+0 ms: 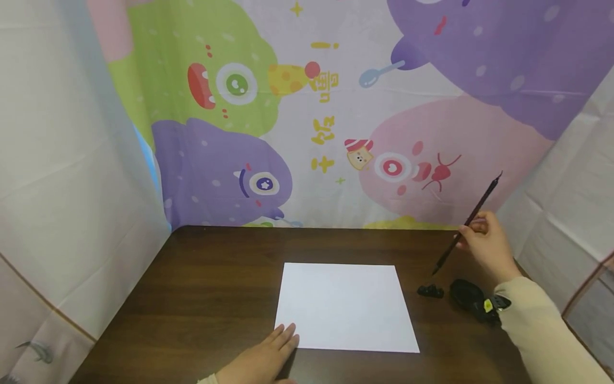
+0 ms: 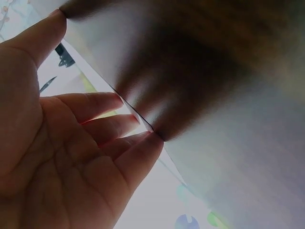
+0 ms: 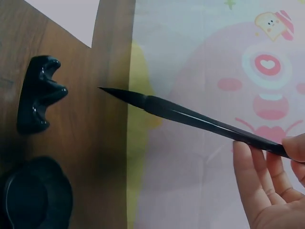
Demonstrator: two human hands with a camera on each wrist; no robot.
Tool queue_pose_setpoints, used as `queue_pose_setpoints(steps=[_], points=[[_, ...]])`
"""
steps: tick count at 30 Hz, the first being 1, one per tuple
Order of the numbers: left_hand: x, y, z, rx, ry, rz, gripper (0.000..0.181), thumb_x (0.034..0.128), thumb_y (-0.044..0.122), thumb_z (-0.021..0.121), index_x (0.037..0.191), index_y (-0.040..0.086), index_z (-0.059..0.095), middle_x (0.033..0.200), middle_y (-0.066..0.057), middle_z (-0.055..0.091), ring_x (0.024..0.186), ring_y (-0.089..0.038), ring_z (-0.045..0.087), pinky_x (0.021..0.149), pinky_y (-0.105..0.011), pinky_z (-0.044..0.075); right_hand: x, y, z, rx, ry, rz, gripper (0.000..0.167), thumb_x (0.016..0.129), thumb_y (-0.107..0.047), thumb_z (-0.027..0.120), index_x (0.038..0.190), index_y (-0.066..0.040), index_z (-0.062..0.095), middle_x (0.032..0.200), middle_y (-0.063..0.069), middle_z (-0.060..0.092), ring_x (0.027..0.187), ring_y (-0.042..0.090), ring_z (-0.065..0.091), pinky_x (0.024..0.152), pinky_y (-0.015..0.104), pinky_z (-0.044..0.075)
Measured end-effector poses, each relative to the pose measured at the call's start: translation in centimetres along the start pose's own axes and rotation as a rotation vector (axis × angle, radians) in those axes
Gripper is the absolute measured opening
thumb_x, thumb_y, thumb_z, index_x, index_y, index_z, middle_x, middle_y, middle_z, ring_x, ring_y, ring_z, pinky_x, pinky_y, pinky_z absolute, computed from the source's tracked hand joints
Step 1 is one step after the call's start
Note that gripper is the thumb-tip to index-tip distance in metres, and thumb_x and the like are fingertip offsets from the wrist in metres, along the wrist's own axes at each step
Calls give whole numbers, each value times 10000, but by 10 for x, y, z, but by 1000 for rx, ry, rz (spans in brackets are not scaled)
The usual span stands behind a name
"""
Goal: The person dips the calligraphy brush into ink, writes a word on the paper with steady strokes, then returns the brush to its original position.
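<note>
A black calligraphy brush (image 1: 467, 221) is pinched between the thumb and fingers of my right hand (image 1: 486, 245), tilted with its dark pointed tip down. In the right wrist view the brush (image 3: 190, 119) hangs clear of the table, near a black brush rest (image 3: 38, 95) with rounded peaks. A white sheet of paper (image 1: 345, 309) lies flat on the table. My left hand (image 1: 261, 354) rests its straight fingertips on the sheet's near left corner. From the left wrist view, the fingers (image 2: 138, 162) touch down along the paper's edge.
Right of the sheet stands the small brush rest (image 1: 430, 290). A black ink dish (image 1: 465, 293) sits beside it, partly under my right wrist. Brown wood forms the table (image 1: 206, 288). A cartoon-printed curtain (image 1: 316, 197) hangs behind, and pale cloth (image 1: 62, 160) closes the left side.
</note>
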State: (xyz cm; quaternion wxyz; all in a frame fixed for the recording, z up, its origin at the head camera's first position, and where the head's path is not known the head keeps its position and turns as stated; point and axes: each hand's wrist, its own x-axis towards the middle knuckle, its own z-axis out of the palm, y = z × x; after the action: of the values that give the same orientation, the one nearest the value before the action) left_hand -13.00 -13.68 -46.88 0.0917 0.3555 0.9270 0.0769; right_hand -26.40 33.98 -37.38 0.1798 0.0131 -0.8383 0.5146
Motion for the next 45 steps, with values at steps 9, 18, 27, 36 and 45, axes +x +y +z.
queue_pose_setpoints(steps=[9, 18, 27, 36, 45], points=[[1, -1, 1, 3, 11, 9, 820, 904, 635, 524, 1414, -5, 485, 1510, -209, 431, 1379, -408, 432, 1080, -464, 446, -8, 7, -16, 373, 97, -112, 352, 930, 85, 535, 1086, -221, 459, 919, -73, 547, 694, -22, 634, 574, 131, 548], [3, 0, 2, -9, -14, -23, 837, 893, 661, 515, 1429, 19, 476, 1531, -185, 410, 1403, -384, 410, 1092, -469, 433, -21, 23, -34, 368, 173, -87, 342, 914, 100, 550, 1065, -193, 457, 862, -85, 558, 613, -17, 642, 549, 133, 543], [3, 0, 3, 13, -9, -24, 822, 887, 648, 539, 1423, 26, 486, 1528, -176, 419, 1398, -374, 420, 1074, -460, 453, -33, 45, -40, 235, 187, -109, 337, 899, 121, 551, 1035, -179, 483, 855, -109, 570, 601, -30, 636, 544, 121, 534], [3, 0, 3, 10, -11, -31, 808, 882, 621, 572, 1426, 30, 484, 1530, -170, 419, 1399, -370, 421, 1071, -456, 457, -39, 62, -39, 51, 201, -67, 330, 925, 54, 564, 1040, -236, 454, 838, -178, 544, 582, -60, 622, 537, 121, 530], [3, -1, 3, 12, 2, -13, 834, 883, 644, 548, 1422, 11, 482, 1522, -193, 421, 1388, -397, 424, 1081, -471, 444, -45, 70, -35, 189, 194, -49, 374, 912, 91, 560, 1050, -239, 451, 829, -171, 566, 620, -67, 630, 544, 118, 532]])
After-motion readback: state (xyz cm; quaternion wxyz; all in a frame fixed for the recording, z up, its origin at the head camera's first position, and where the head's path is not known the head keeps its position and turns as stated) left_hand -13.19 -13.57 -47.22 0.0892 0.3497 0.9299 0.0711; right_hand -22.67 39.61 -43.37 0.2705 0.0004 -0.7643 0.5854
